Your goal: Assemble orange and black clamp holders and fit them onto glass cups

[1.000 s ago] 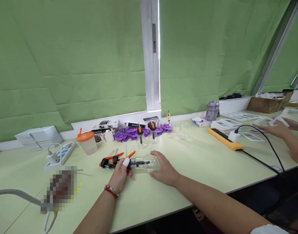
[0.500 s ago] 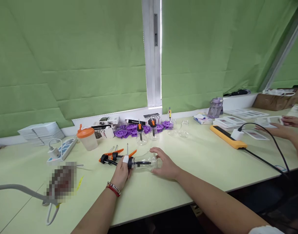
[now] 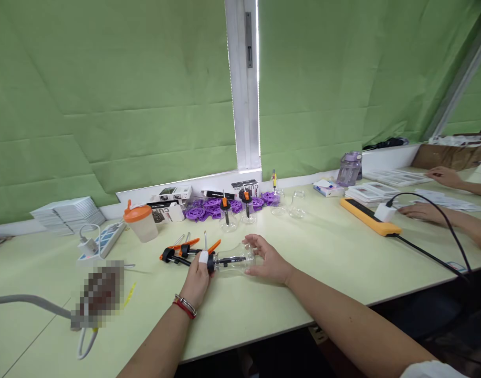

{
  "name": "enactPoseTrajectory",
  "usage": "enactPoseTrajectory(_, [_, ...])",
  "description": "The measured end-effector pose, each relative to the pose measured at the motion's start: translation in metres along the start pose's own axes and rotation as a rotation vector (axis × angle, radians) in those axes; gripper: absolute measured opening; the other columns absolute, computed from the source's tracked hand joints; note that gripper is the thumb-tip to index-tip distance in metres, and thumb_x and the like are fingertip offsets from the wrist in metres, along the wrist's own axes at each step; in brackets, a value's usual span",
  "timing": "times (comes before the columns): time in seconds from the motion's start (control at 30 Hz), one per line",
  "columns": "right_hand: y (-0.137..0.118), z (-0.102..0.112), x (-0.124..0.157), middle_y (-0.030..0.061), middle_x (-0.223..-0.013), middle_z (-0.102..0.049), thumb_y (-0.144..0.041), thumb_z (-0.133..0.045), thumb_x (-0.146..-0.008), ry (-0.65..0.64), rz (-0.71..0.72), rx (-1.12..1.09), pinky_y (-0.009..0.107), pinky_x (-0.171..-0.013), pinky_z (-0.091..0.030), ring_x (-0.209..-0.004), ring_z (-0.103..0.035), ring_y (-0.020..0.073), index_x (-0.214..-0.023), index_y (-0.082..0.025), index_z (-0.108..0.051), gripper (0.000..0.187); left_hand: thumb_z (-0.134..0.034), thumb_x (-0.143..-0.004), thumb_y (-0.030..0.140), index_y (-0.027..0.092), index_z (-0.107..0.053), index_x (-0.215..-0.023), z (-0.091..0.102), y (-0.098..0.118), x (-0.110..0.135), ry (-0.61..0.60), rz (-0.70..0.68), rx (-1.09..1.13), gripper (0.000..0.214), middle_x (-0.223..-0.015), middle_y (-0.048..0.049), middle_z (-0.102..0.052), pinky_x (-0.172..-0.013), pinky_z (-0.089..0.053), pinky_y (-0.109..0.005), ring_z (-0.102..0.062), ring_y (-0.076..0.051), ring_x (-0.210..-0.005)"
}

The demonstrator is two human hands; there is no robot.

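A clear waisted glass bottle (image 3: 240, 257) lies on its side in front of me, its wide base to the right. My right hand (image 3: 269, 261) curls round that base, thumb below and fingers above. At the bottle's mouth, my left hand (image 3: 198, 275) grips the black cap (image 3: 211, 262), with white wrapping on one finger. A black stem from the cap reaches inside the glass. Just left of my left hand lie more black caps (image 3: 168, 255) with orange levers (image 3: 189, 243) and metal rods. Which orange lever belongs to the held cap is partly hidden.
Two glass bottles (image 3: 227, 223) with caps fitted stand behind, before purple plastic wheels (image 3: 197, 211). Further right are uncapped glass bottles (image 3: 297, 207). An orange-lidded cup (image 3: 141, 223) stands left, a yellow power strip (image 3: 370, 216) right. A co-worker's hands (image 3: 421, 211) are at far right.
My hands and the bottle stay almost in place; the view shifts slightly. At far right, the co-worker's hands have moved apart and no longer hold up the clear piece.
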State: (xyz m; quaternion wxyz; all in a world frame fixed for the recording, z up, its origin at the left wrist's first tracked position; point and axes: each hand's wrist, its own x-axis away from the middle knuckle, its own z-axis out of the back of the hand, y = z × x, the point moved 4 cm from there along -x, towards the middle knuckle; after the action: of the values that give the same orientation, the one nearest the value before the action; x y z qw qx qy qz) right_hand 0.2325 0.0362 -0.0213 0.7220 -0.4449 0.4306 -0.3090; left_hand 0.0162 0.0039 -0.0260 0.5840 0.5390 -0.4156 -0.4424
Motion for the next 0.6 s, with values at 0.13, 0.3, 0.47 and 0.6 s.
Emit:
enactPoseTrajectory(0.13, [0.004, -0.001, -0.002, 0.0096, -0.122, -0.053, -0.036, -0.076, -0.067, -0.005, -0.057, -0.029, 0.036, -0.086, -0.044, -0.104, -0.053, 0.02, -0.123, -0.023, -0.042, 0.066, -0.048, -0.078, 0.063, 0.02, -0.055, -0.083, 0.0, 0.0, 0.0, 0.008, 0.006, 0.015, 0.043, -0.057, 0.0023, -0.05, -0.042, -0.032, -0.024, -0.045, -0.012, -0.049])
enactPoseTrajectory(0.3, [0.009, -0.005, -0.005, 0.0067, -0.109, -0.057, -0.05, -0.068, -0.074, -0.015, -0.137, -0.172, 0.038, -0.088, -0.045, -0.095, -0.056, 0.018, -0.12, -0.022, -0.046, 0.057, -0.049, -0.079, 0.059, 0.021, -0.053, -0.078, -0.001, 0.001, 0.0, 0.0, -0.012, 0.011, 0.039, -0.058, 0.0021, -0.05, -0.042, -0.032, -0.023, -0.046, -0.012, -0.05])
enactPoseTrajectory(0.47, [0.013, -0.004, -0.006, 0.0038, -0.095, -0.059, -0.056, -0.058, -0.081, -0.005, -0.155, -0.164, 0.038, -0.088, -0.045, -0.089, -0.058, 0.0174, -0.119, -0.021, -0.048, 0.053, -0.051, -0.079, 0.056, 0.02, -0.054, -0.086, -0.001, 0.006, 0.004, -0.029, 0.033, 0.016, 0.037, -0.065, 0.0018, -0.051, -0.043, -0.032, -0.021, -0.05, -0.012, -0.055])
enactPoseTrajectory(0.6, [0.014, -0.002, -0.007, 0.0104, -0.118, -0.056, -0.057, -0.062, -0.077, 0.002, -0.119, -0.201, 0.039, -0.093, -0.043, -0.107, -0.055, 0.0201, -0.125, -0.022, -0.044, 0.062, -0.045, -0.082, 0.057, 0.021, -0.05, -0.088, -0.002, 0.007, 0.006, -0.1, 0.092, 0.032, 0.037, -0.061, 0.0029, -0.051, -0.04, -0.026, -0.019, -0.043, -0.009, -0.046])
